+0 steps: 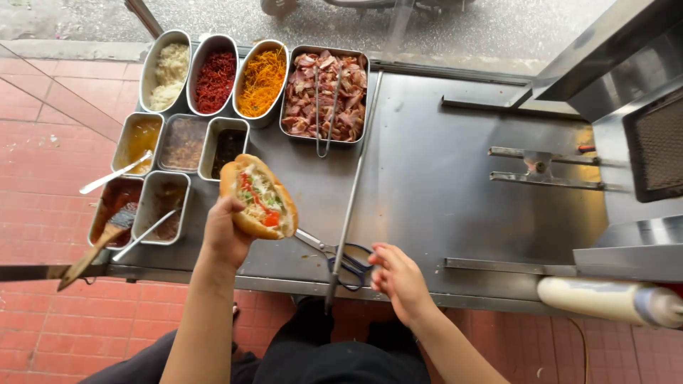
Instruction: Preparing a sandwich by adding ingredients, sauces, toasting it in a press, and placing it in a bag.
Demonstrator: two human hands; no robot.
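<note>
My left hand [226, 235] holds up a split bread roll [258, 196] filled with shredded white and red vegetables, above the steel counter [427, 178]. My right hand [397, 277] hovers at the counter's near edge, fingers loosely curled, right beside the blue handles of a pair of scissors [340, 260] lying on the counter. I cannot tell whether its fingertips touch them. A long metal rod [353, 192] lies across the counter between the hands.
Steel tubs at the back hold white shreds [169, 71], red shreds [214, 77], orange shreds [262, 80] and sliced meat with tongs [325, 96]. Smaller sauce tubs with spoons [142, 139] and a brush [114, 220] sit left. A grill unit [640, 135] and a white squeeze bottle [605, 299] stand right.
</note>
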